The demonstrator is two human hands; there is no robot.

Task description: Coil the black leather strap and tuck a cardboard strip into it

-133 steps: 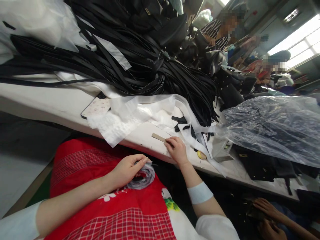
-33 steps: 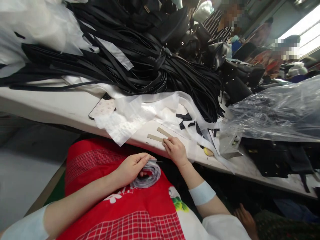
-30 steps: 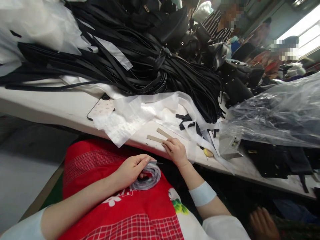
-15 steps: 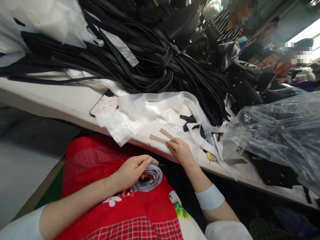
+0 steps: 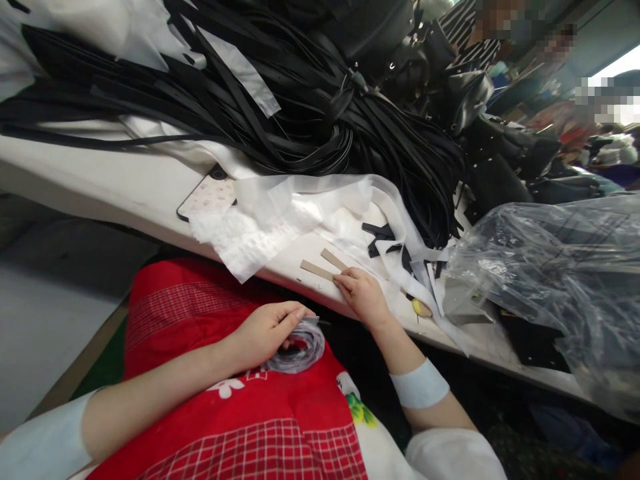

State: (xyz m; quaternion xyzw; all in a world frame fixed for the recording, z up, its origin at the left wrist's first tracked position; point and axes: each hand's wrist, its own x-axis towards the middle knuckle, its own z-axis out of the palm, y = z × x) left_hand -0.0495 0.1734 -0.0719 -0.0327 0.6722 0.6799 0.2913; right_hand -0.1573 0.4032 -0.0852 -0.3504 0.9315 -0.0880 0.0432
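Note:
My left hand (image 5: 273, 333) is closed over my lap, thumb and fingers gripping the loose end of a coiled roll of greyish translucent strip (image 5: 307, 357). The coil rests against the red apron (image 5: 190, 293). At the table's front edge my right hand (image 5: 365, 293) pinches the near end of a narrow beige strip (image 5: 317, 269), which lies flat on the white table. Just behind it, a second beige strip (image 5: 334, 259) runs partly under the same fingers. Their tips are partly hidden.
Crumpled white sheeting (image 5: 280, 220) and a phone (image 5: 205, 193) lie left of the strips. Small black pieces (image 5: 380, 237) and a yellow round item (image 5: 421, 308) are to the right. Bundled black straps (image 5: 300, 127) fill the back; clear plastic (image 5: 545, 267) covers the right side.
The camera view has shifted slightly, so the table and hands sit a little higher. Both hands keep nearly the same pose and holds.

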